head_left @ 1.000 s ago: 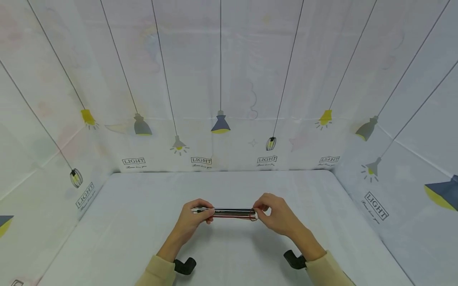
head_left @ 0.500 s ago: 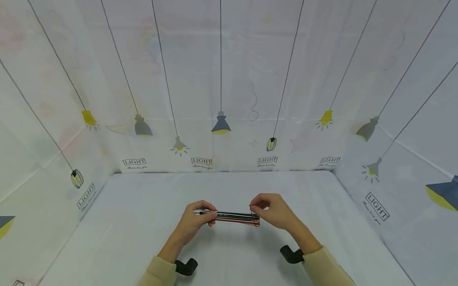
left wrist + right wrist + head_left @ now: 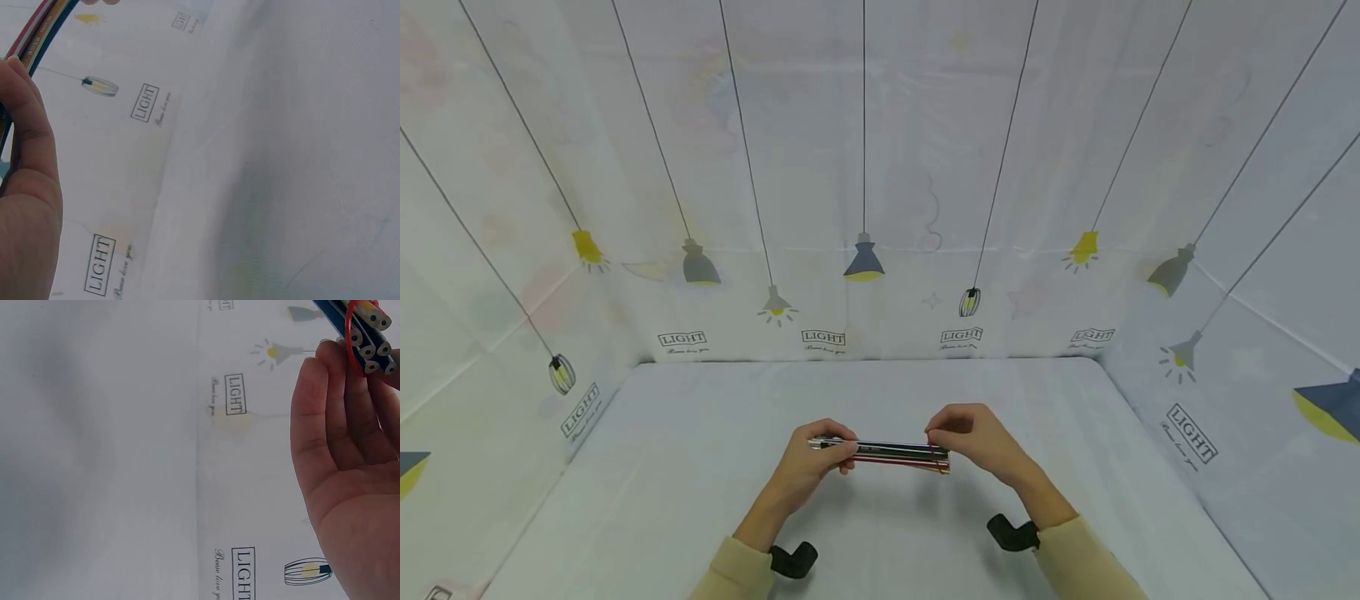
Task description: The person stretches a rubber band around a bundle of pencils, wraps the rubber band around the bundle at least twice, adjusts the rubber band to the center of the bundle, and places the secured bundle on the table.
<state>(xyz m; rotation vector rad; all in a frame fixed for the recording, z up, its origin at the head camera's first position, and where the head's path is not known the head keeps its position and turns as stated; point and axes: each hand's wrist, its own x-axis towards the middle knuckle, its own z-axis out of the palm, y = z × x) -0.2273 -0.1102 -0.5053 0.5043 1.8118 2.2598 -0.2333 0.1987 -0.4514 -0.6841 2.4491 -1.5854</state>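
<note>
A bundle of pencils (image 3: 901,453), with dark, red and other coloured sides, is held level above the table. My left hand (image 3: 805,460) grips its left part, thumb on the near side. In the left wrist view the pencils (image 3: 42,36) run up from the fingers. At the bundle's right end, my right hand (image 3: 976,437) pinches a thin red rubber band between thumb and fingers. The right wrist view shows this red rubber band (image 3: 350,344) looped round the pencils near their flat ends, close to the fingertips. The thumb is partly hidden there.
A white-covered table (image 3: 715,408) lies beneath both hands. White curtains (image 3: 910,150) printed with hanging lamps stand behind it and at both sides. A black wrist mount (image 3: 793,560) is on the left wrist, and another black mount (image 3: 1011,533) on the right.
The right hand moved slightly left and lifted the band up from the bundle, then the band came closer to the pencils again. The bundle shifted a little right, its right end dipping.
</note>
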